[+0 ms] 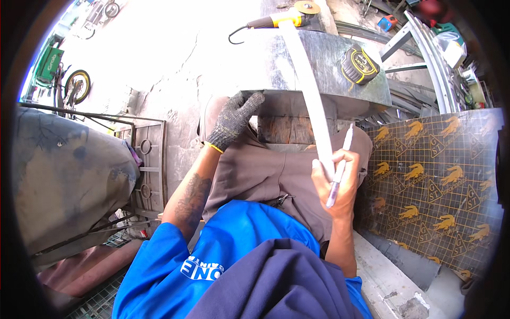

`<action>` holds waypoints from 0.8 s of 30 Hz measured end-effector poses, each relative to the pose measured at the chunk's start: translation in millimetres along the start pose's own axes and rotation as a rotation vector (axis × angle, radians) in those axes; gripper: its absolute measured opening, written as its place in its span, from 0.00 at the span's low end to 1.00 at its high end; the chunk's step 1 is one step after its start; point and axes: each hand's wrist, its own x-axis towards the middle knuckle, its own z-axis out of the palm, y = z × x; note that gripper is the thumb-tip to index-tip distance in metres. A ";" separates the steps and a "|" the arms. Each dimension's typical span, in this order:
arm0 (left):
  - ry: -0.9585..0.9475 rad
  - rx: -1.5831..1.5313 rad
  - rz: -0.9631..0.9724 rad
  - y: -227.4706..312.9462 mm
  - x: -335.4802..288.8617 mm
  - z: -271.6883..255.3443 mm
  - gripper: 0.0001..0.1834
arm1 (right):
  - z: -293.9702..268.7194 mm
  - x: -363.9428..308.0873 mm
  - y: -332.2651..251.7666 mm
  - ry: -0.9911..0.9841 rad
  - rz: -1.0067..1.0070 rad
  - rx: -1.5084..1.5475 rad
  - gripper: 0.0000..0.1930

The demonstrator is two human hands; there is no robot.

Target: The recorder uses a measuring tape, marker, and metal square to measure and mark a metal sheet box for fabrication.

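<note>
In front of my knees a shiny sheet-metal piece [255,61] lies over a wooden block [284,130], its near side bent down. My left hand [234,119], in a dark grey knitted glove, pinches its near left edge. My bare right hand [340,183] is closed around a pen [345,141] with a pale barrel, tilted upward. The same hand grips the near end of a long white flat strip [305,80], which reaches away across the metal. A black and yellow tape measure [360,65] rests on the metal's right part. Beyond the strip's far end lies a yellow and black angle grinder [276,21].
A black board with a yellow grid [425,181] stands close on my right. Metal profiles [427,58] lean at the far right. On my left are a covered bulky object [74,175] and a metal frame [151,170]. A motorcycle [77,85] stands farther off.
</note>
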 end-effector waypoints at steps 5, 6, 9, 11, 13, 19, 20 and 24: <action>-0.063 -0.097 -0.038 -30.7 4.2 0.3 0.21 | -27.9 67.8 1.6 0.167 -0.190 -0.169 0.22; -0.057 -0.120 -0.022 -35.4 6.5 3.5 0.21 | -34.4 81.5 -1.0 0.183 -0.221 -0.187 0.21; -0.038 -0.092 0.003 -26.9 8.1 15.9 0.19 | -47.1 99.5 -10.0 0.250 -0.310 -0.252 0.19; -0.057 0.359 0.241 -17.9 4.2 13.1 0.15 | -53.7 101.9 0.9 0.315 -0.392 -0.177 0.18; -0.057 0.319 0.000 -2.4 3.1 12.6 0.18 | -47.3 92.0 12.7 0.382 -0.290 -0.093 0.19; 0.019 0.080 0.033 -53.7 11.1 6.8 0.14 | -82.6 54.1 63.5 0.611 0.018 -0.200 0.14; 0.020 0.074 0.035 -55.9 12.8 9.3 0.15 | -96.9 42.9 72.9 0.627 0.064 -0.245 0.14; 0.014 0.041 0.045 -48.8 12.3 15.0 0.16 | -139.1 39.5 84.5 0.658 0.090 -0.330 0.13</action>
